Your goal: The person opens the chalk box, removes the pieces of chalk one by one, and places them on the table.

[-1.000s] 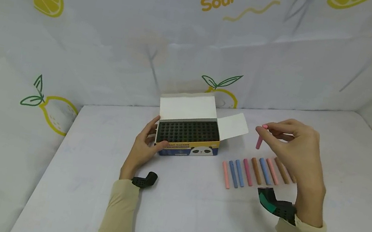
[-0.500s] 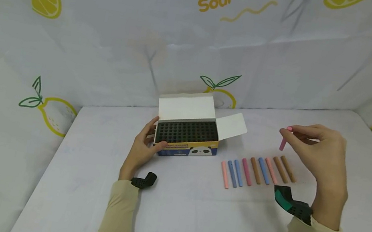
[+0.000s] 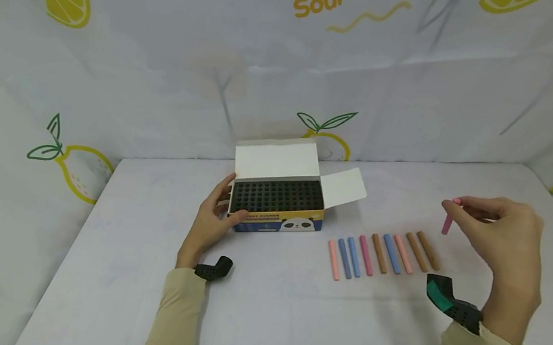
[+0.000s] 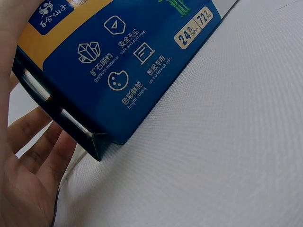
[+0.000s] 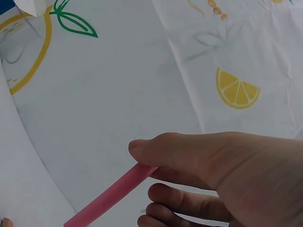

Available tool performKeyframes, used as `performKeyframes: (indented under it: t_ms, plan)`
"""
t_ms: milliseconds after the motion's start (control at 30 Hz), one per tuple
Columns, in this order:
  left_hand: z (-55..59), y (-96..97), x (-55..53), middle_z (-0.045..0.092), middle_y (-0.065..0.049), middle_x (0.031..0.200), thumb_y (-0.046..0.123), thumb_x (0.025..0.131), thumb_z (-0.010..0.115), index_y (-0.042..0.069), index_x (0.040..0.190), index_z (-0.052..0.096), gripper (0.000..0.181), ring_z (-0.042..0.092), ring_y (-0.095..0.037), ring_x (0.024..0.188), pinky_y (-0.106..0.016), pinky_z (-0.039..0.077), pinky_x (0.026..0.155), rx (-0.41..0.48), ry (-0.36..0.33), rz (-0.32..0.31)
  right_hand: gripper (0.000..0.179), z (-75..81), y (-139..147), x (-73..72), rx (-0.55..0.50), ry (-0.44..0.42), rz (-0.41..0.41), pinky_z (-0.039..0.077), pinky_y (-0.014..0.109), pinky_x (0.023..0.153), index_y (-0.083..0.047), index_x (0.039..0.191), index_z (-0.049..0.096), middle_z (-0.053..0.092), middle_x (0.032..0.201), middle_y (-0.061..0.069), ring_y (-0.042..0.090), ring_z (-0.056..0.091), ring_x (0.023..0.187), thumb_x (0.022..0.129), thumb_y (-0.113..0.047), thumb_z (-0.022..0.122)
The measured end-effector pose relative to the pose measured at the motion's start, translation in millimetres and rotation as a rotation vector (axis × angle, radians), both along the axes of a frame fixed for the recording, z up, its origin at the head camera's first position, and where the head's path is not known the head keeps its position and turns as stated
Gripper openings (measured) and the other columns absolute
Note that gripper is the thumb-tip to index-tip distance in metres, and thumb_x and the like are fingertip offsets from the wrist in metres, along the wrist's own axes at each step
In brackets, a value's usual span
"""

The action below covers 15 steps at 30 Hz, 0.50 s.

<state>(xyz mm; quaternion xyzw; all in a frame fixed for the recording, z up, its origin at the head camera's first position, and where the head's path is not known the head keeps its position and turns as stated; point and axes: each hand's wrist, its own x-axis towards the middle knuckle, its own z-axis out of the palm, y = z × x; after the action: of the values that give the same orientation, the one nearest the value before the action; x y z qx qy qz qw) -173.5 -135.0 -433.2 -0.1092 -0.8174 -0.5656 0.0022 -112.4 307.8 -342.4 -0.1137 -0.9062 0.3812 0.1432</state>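
Note:
Between thumb and forefinger my right hand (image 3: 503, 232) pinches a pink chalk stick (image 3: 447, 223), held above the table just right of a row of chalks. In the right wrist view the chalk (image 5: 111, 198) slants down and left from the thumb. My left hand (image 3: 212, 223) grips the left end of an open chalk box (image 3: 279, 221), its thumb at the front edge and its fingers round the side. Inside the box sits a black holder (image 3: 278, 195) full of round holes. The left wrist view shows the box's blue printed side (image 4: 128, 66) close up.
Several chalks lie side by side to the right of the box: pink, blue, a darker pink (image 3: 366, 255) and brown (image 3: 429, 250). The box's white lid (image 3: 278, 159) and side flap (image 3: 344, 187) stand open. A lemon-printed cloth (image 3: 180, 61) hangs behind the white table (image 3: 264, 315).
My right hand has moved right with the pink chalk, from above the row to beyond its right end, uncovering the last brown chalk. My left hand stays on the box.

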Motion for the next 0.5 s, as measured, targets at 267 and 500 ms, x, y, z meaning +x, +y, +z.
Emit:
performKeyframes:
  t_ms: [267,500]
  plan:
    - [-2.2,-0.1,-0.6,0.045,-0.027,0.149,0.005,0.091,0.071,0.016,0.162,0.03,0.083,0.045,-0.042,0.136,-0.057,0.037,0.119,-0.003,-0.004,0.002,0.058,-9.8,18.2,-0.5,0.055,-0.24,0.054,0.049,0.042,0.077,-0.001,0.125,0.072,0.076,0.085,-0.018,0.006,0.056,0.1,0.095,-0.05,0.067]
    - [-1.5,0.0,-0.8,0.045,-0.028,0.147,0.005,0.091,0.072,0.015,0.162,0.03,0.083,0.046,-0.042,0.135,-0.057,0.038,0.119,0.0,0.001,0.003,0.068,-18.9,31.8,-4.3,0.063,-0.404,0.134,0.047,0.062,0.084,-0.001,0.134,0.066,0.063,0.135,0.03,0.053,0.044,0.131,0.096,-0.057,0.062]
